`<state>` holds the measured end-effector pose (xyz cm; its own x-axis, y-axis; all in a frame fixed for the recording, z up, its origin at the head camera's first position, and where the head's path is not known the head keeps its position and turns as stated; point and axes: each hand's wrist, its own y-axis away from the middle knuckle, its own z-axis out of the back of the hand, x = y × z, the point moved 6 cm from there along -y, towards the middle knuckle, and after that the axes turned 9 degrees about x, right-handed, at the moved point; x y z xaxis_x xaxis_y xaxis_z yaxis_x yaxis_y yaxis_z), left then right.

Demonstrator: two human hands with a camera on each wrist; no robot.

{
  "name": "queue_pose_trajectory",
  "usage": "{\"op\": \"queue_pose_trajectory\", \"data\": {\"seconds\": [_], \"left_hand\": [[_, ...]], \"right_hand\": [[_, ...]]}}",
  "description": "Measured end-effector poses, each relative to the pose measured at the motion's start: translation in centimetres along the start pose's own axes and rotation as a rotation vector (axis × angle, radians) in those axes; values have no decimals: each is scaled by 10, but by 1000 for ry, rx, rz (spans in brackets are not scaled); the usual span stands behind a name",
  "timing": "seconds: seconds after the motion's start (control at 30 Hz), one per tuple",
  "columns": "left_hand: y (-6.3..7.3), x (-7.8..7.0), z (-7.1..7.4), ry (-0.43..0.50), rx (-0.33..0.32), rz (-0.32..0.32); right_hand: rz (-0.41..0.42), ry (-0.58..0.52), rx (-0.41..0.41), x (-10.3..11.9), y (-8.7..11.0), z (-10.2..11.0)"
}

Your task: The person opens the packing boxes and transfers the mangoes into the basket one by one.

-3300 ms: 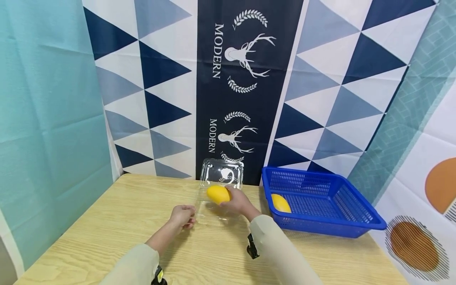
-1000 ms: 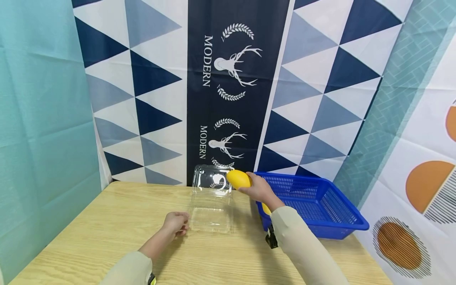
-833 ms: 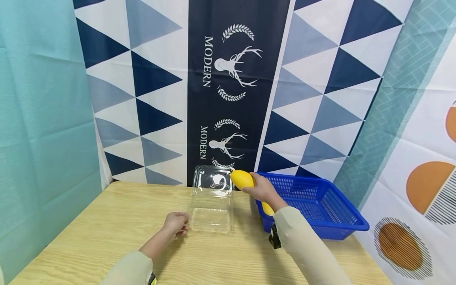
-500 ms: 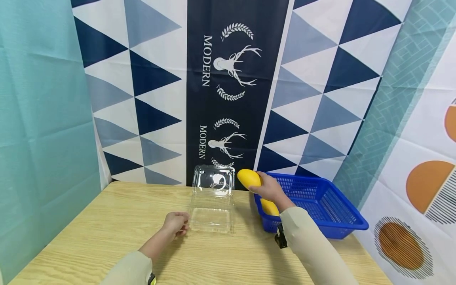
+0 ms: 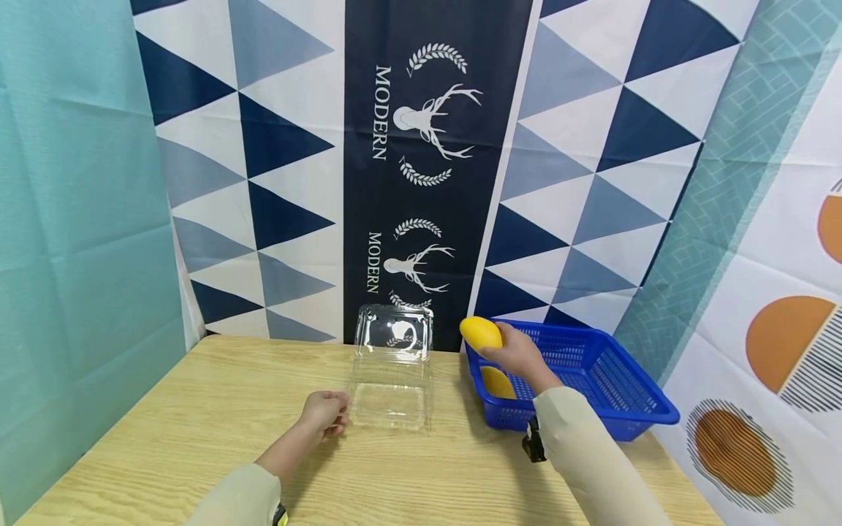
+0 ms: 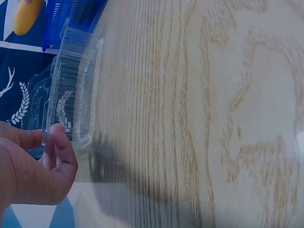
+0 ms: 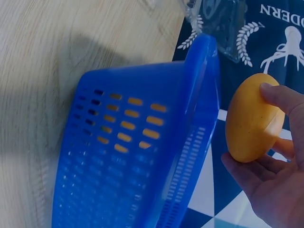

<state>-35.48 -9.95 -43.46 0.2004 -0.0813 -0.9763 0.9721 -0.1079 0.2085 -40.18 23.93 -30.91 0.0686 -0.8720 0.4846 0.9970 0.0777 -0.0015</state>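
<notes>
A yellow mango (image 5: pixel 481 334) is gripped in my right hand (image 5: pixel 522 354), held up over the near-left side of the blue basket (image 5: pixel 631 425). In the right wrist view the fingers and thumb curl round the mango (image 7: pixel 254 118), beside the basket's rim. A second mango (image 5: pixel 497 383) lies inside the basket at its left end, seen through the slots in the right wrist view. My left hand (image 5: pixel 324 413) is at the left edge of a clear plastic clamshell box (image 5: pixel 391 405), whose lid stands raised at the back. In the left wrist view, thumb and forefinger pinch the box's rim (image 6: pixel 50 111).
The wooden table (image 5: pixel 217 409) carries the box at the middle and the basket at the right. A patterned curtain (image 5: pixel 408 146) hangs right behind them, with a teal cloth (image 5: pixel 85 219) on the left side.
My right hand has carried the mango rightward from over the clear box to over the basket's left edge. The left hand has stayed at the box's edge.
</notes>
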Motion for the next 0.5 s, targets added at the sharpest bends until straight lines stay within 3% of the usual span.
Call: {"op": "queue_pose_trajectory", "data": {"seconds": [0.5], "left_hand": [[-1, 0, 1, -9, 4, 6]], "right_hand": [[-58, 4, -4, -37, 5, 1]]}}
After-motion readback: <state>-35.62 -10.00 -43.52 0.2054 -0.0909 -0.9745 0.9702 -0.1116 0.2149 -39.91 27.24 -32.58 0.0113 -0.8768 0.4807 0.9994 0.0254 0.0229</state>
